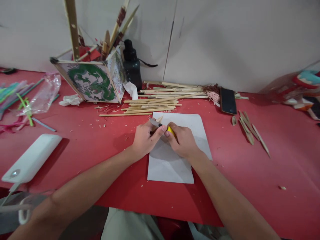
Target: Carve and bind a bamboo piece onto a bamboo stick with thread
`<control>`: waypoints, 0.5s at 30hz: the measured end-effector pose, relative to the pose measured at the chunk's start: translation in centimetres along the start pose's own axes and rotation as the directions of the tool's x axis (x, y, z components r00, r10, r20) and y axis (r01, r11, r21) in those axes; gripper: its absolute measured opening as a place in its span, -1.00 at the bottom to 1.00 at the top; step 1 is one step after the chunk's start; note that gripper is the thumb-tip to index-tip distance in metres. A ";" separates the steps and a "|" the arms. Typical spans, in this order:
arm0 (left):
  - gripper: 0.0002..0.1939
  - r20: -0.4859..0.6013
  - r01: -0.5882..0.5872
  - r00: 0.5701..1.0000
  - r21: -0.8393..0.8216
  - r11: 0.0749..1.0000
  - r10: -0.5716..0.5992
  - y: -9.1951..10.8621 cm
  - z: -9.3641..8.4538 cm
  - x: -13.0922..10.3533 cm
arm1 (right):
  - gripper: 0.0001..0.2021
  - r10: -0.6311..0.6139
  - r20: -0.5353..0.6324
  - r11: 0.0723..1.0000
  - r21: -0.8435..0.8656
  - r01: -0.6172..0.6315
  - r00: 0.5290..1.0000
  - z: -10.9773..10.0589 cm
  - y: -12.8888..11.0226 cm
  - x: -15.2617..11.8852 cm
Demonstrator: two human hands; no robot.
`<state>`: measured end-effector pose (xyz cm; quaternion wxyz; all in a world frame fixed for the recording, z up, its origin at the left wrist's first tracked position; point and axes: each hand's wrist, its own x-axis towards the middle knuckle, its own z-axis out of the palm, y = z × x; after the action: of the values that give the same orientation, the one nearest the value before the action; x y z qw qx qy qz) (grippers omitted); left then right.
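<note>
Over the white paper (pixel 170 166), my two hands meet near its far edge. My right hand (pixel 182 138) is closed around the yellow handle of a utility knife (pixel 171 130), whose blade points left. In my left hand (pixel 145 138) is a small pale bamboo piece (pixel 159 118), its pointed tip showing past the fingers; the rest is hidden. The left thumb presses by the base of the knife blade. Just beyond the hands lies a bundle of thin bamboo sticks (pixel 150 106).
A dragon-printed box (pixel 91 83) with bamboo tools stands back left, beside a dark bottle (pixel 132 68). A phone (pixel 228 101) and carved bamboo pieces (pixel 247 128) lie to the right. A white power bank (pixel 32 158) and pipe cleaners (pixel 15 93) are left. Shavings dot the red table (pixel 112 190).
</note>
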<state>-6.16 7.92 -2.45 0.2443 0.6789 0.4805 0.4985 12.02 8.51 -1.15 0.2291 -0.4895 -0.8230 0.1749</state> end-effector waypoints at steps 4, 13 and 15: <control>-0.44 0.028 0.016 0.999 -0.012 1.000 -0.016 0.0 -0.1 0.0 | -0.48 -0.010 -0.019 1.000 -0.028 0.010 1.000 0.2 0.0 0.0; -0.40 0.029 0.005 1.000 0.012 1.000 -0.005 0.0 0.0 0.0 | -0.41 0.011 -0.035 0.998 -0.056 -0.013 0.999 0.2 0.0 0.0; -0.40 0.010 0.003 1.000 0.024 1.000 -0.003 0.0 0.1 0.1 | -0.39 0.016 -0.050 0.998 -0.067 -0.019 0.999 0.2 0.0 0.0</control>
<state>-6.10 8.03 -2.47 0.2392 0.6836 0.4862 0.4890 11.91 8.47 -1.30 0.2314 -0.5083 -0.8181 0.1368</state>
